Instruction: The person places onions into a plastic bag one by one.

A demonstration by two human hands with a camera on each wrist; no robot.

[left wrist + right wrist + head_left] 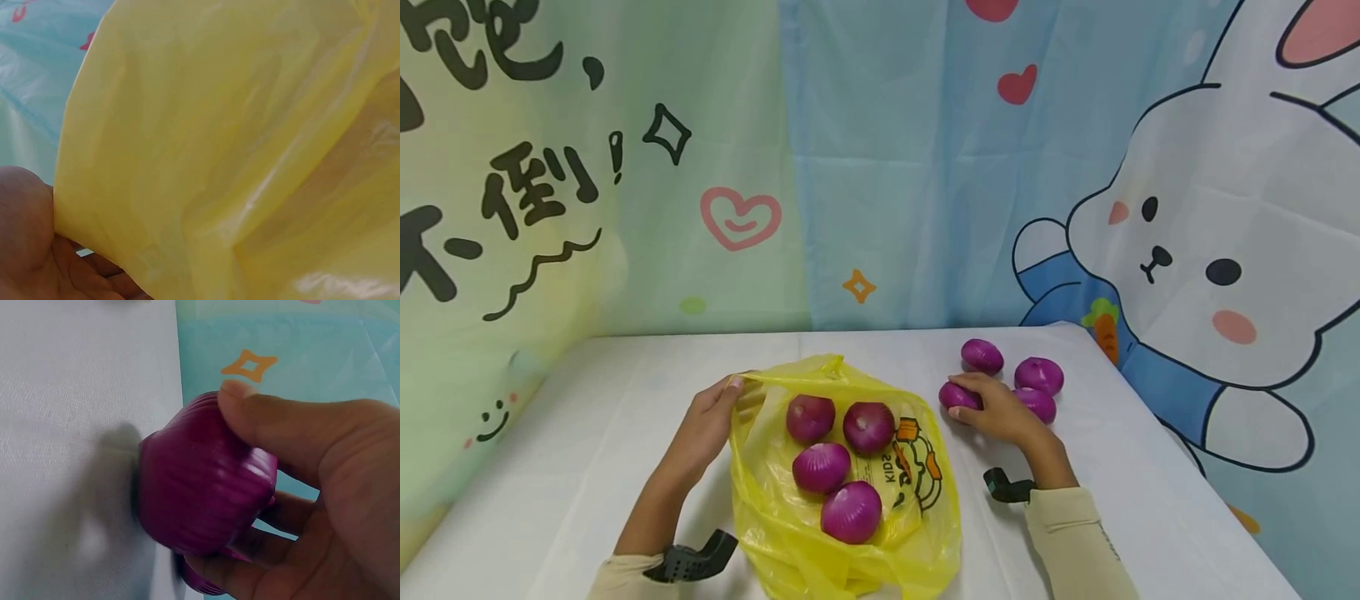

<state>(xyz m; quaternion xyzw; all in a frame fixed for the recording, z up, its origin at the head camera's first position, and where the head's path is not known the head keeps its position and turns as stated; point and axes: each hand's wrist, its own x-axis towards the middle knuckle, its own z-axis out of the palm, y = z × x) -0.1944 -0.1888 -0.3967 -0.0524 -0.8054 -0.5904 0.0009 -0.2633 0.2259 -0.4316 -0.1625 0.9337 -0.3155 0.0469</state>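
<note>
A yellow plastic bag (748, 500) lies with its mouth spread on the table, and several purple onions (852, 512) rest in it. My left hand (707, 425) pinches the bag's upper left edge; in the left wrist view the yellow film (156, 144) fills most of the picture, with thumb and fingers at the lower left. To the right of the bag, my right hand (1000, 412) grips one purple onion (200, 481) between thumb and fingers. Just beyond that hand sit three more onions (1039, 376), one of them partly behind it.
A white cloth (625, 417) covers the table. Behind it hangs a printed curtain (880, 208) with a cartoon rabbit at the right. Black wrist cameras (692, 560) are strapped at both beige sleeves.
</note>
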